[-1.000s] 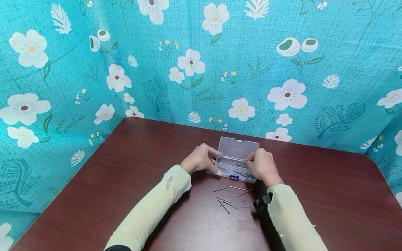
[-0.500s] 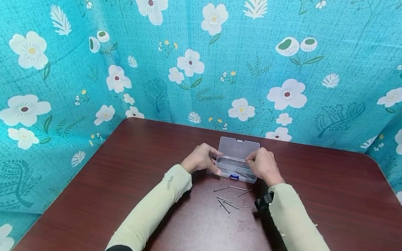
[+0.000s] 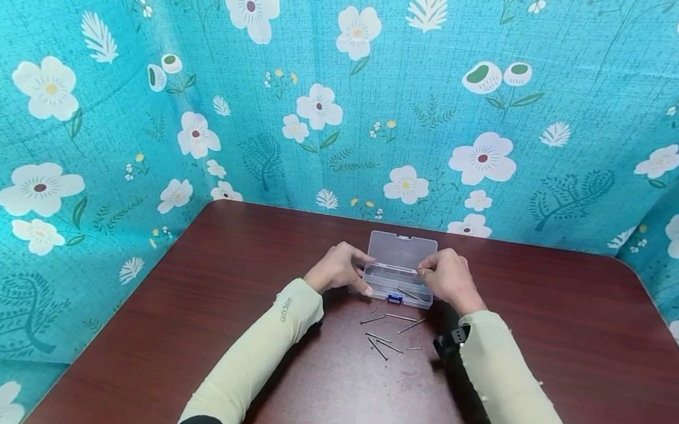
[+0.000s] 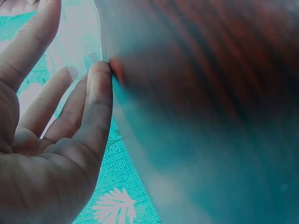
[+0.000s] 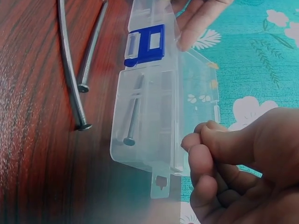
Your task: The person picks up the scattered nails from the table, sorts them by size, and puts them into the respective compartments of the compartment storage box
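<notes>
A clear plastic box (image 3: 384, 291) with its lid (image 3: 402, 252) raised stands near the table's back edge. My left hand (image 3: 337, 270) grips its left end, thumb at the front corner and fingers behind; the left wrist view shows this hand (image 4: 56, 135) at the clear plastic. Over the box's back right part, my right hand (image 3: 450, 279) has thumb and fingertips together. In the right wrist view the curled right hand (image 5: 238, 163) shows nothing between its fingertips. One nail (image 5: 134, 116) lies in the front right compartment beside the blue latch (image 5: 148, 44).
Several loose nails (image 3: 389, 346) lie on the dark red table (image 3: 213, 336) in front of the box. Two large nails (image 5: 72, 88) show left of the box in the right wrist view. A blue flowered cloth (image 3: 295, 168) hangs behind the table.
My right hand has shifted slightly right and up, away from the middle of the box. The nail seen by its fingertips is no longer plain to see. My left hand keeps its grip.
</notes>
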{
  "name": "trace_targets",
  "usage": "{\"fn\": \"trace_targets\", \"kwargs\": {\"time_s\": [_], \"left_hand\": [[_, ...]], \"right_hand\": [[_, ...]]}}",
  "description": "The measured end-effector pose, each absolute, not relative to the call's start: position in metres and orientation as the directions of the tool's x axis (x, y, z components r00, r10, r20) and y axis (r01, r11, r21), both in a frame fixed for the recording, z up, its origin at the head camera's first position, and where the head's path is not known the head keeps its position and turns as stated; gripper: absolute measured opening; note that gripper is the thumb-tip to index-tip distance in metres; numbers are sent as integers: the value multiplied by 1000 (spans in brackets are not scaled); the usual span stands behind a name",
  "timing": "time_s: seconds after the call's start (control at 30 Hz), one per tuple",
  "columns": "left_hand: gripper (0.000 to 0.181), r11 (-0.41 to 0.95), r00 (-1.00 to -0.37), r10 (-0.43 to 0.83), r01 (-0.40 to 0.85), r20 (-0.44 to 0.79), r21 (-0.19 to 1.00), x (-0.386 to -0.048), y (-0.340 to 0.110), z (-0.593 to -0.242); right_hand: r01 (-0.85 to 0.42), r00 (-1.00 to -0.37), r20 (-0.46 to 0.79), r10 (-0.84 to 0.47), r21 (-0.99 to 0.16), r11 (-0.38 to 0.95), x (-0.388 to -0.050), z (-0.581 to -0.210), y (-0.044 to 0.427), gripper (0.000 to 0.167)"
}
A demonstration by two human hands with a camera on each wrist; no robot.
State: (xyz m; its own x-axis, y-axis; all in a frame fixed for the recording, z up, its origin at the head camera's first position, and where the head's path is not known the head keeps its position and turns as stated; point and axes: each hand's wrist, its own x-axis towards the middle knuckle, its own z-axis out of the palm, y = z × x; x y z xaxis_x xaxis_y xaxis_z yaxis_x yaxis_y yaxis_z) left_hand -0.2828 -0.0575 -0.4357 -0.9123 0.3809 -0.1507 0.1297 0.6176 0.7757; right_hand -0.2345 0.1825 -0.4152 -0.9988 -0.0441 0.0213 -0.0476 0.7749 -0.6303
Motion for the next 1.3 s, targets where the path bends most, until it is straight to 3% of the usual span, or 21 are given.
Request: {"fn": "trace_targets", "kwargs": {"time_s": [1.3], "left_hand": [[70, 625, -915, 369, 116, -162, 772, -281, -57, -434]], "right_hand": [[-101, -990, 8, -141, -735, 671, -185, -408, 191, 14]]}}
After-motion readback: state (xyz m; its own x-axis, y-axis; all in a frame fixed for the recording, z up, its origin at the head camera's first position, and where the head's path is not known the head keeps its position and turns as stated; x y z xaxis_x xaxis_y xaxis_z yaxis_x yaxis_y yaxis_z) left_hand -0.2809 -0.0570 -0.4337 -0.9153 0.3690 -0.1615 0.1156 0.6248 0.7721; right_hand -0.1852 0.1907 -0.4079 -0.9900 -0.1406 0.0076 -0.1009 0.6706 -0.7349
